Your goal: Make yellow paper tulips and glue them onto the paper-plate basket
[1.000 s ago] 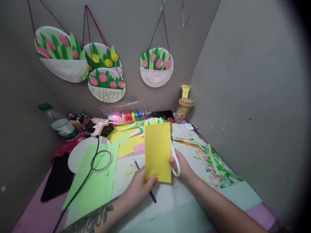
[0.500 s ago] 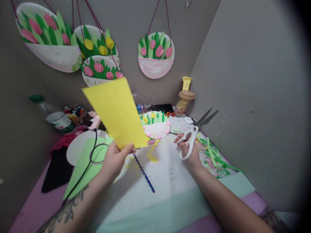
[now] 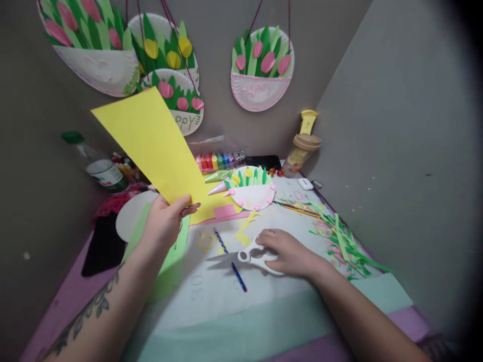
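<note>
Up high, the left hand (image 3: 163, 221) has its grip pinched on 1 yellow paper (image 3: 151, 143) above the table (image 3: 260, 304). The right hand (image 3: 290, 254) has its grip curled around white scissors (image 3: 259, 262), blades (image 3: 222, 260) over 1 blue pencil (image 3: 239, 277).

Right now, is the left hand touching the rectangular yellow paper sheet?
Touching. The head view shows the left hand pinching the yellow sheet, its thumb across the sheet's lower edge.
</note>
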`<state>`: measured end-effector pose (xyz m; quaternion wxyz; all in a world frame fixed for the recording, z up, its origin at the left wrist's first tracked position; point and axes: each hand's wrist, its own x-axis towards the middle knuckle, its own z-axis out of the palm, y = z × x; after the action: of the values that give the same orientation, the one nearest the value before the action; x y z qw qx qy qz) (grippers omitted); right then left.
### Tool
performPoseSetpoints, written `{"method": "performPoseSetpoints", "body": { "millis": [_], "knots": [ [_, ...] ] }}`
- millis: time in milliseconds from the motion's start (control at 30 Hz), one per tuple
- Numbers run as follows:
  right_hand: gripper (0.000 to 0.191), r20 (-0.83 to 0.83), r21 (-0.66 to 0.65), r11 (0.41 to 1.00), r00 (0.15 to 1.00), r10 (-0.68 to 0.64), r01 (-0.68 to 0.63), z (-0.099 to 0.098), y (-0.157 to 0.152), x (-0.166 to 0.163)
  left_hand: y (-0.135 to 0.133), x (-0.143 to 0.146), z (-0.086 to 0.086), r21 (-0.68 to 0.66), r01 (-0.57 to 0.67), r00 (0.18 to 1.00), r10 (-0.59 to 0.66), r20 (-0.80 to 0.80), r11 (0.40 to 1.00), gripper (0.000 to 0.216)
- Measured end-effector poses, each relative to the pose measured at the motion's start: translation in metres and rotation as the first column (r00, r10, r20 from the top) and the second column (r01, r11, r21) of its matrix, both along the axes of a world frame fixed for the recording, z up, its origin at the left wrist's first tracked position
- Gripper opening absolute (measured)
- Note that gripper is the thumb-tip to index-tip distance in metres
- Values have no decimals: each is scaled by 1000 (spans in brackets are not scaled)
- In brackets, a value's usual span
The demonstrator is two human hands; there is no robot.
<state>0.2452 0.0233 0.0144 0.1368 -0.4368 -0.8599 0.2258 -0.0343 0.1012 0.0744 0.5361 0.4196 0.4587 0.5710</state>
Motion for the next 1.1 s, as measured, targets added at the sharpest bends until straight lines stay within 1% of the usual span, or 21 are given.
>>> {"method": "performPoseSetpoints", "body": {
  "millis": [100,167,267,367,433,500,533,600,667,700,733,767,833,867,900,967,1000,1067,1100],
  "knots": [
    [37,-33,-90,992,996,86,-88,12,-7,-8,2,-4,2,5,5,1000,-5,11,1000,32],
    [40,-36,-140,984,993,108,-112,17,-12,-14,3,-7,4,23,-15,1000,15,9,1000,31],
    [38,7,-206,972,993,114,-111,19,-21,-26,3,-8,6,27,-31,999,31,11,999,30],
    [35,73,-241,968,993,90,-70,21,-29,-37,2,-7,5,4,-2,1000,2,19,1000,30],
    [36,63,-260,963,994,94,-75,24,-33,-39,1,-6,4,1,16,1000,-16,26,1000,31],
    [34,3,-282,954,994,106,-101,28,-35,-37,1,-5,2,8,27,999,-27,23,1000,31],
    [30,-28,-282,955,996,82,-87,30,-34,-35,1,-5,1,13,32,999,-32,16,999,31],
    [21,-55,-248,968,997,-45,30,31,-28,-32,1,-5,-1,24,41,999,-41,1,999,31],
    [23,-46,-174,971,983,-177,166,26,-18,-34,2,-6,-3,37,49,999,-49,-6,998,31],
    [25,-36,-131,975,982,-187,181,22,-12,-37,2,-5,-3,43,55,998,-55,-8,998,31],
    [28,-27,-96,987,991,-130,127,17,-6,-41,2,-5,-4,48,62,998,-62,-12,997,31],
    [32,-17,-71,997,999,-35,34,11,0,-46,2,-5,-5,54,67,998,-66,-18,996,31],
    [43,27,-89,988,991,129,-126,0,10,-54,1,-5,-5,62,74,997,-72,-37,995,31],
    [48,53,-117,979,984,172,-165,-6,13,-56,0,-4,-5,64,76,996,-73,-49,995,31],
    [51,77,-140,976,981,177,-165,-11,16,-54,-1,-4,-5,67,78,995,-73,-61,995,31],
    [53,124,-161,982,985,117,-96,-18,17,-41,-3,-3,-5,72,84,994,-78,-82,994,30],
    [53,148,-160,986,987,63,-39,-20,16,-30,-4,-3,-5,75,89,993,-82,-89,993,29],
    [52,231,-150,983,971,-68,104,-20,12,-4,-6,-2,-5,82,102,991,-94,-99,991,27],
    [52,294,-130,973,945,-143,188,-17,8,9,-6,-1,-5,87,107,990,-98,-103,990,26]
  ]
}}
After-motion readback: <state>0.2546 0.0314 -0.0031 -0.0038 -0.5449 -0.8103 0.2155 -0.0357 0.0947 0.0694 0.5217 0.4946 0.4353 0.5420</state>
